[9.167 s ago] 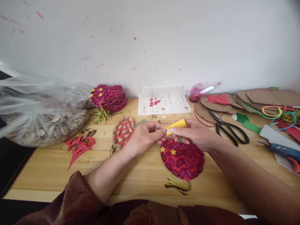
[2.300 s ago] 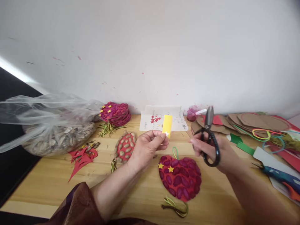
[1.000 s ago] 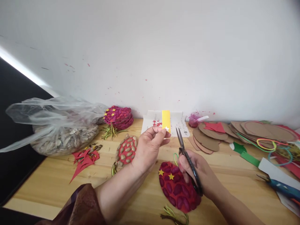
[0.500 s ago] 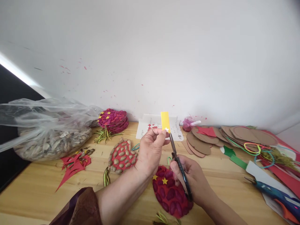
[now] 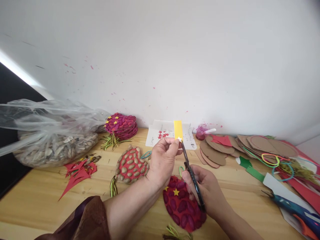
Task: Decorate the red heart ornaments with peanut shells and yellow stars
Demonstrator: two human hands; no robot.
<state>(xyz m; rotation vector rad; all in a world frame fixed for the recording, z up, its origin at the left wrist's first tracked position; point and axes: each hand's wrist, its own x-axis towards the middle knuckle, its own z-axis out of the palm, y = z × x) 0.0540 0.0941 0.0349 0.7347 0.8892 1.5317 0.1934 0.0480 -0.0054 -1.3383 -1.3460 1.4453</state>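
My left hand (image 5: 163,158) pinches a strip of yellow paper (image 5: 178,129), with a small white star (image 5: 179,139) at its lower end by my fingertips. My right hand (image 5: 206,188) grips black-handled scissors (image 5: 192,178), whose blades point up and meet the strip's lower edge. Beneath my hands lies a round ornament covered in purple shells or seeds (image 5: 183,208), with yellow stars, a green loop and a tassel. To the left of it, partly behind my left forearm, is a red disc studded with brown peanut-like pieces (image 5: 130,165).
A clear bag of shells (image 5: 57,146) and red paper scraps (image 5: 78,173) lie left. A stack of purple ornaments (image 5: 122,125) and a white sheet with red stars (image 5: 152,136) stand along the wall. Cardboard discs (image 5: 212,151) and a glue gun (image 5: 287,203) are at right.
The view has shifted slightly. My hands, the yellow strip and the scissors keep almost the same position relative to each other, with the blades still at the strip's lower edge.
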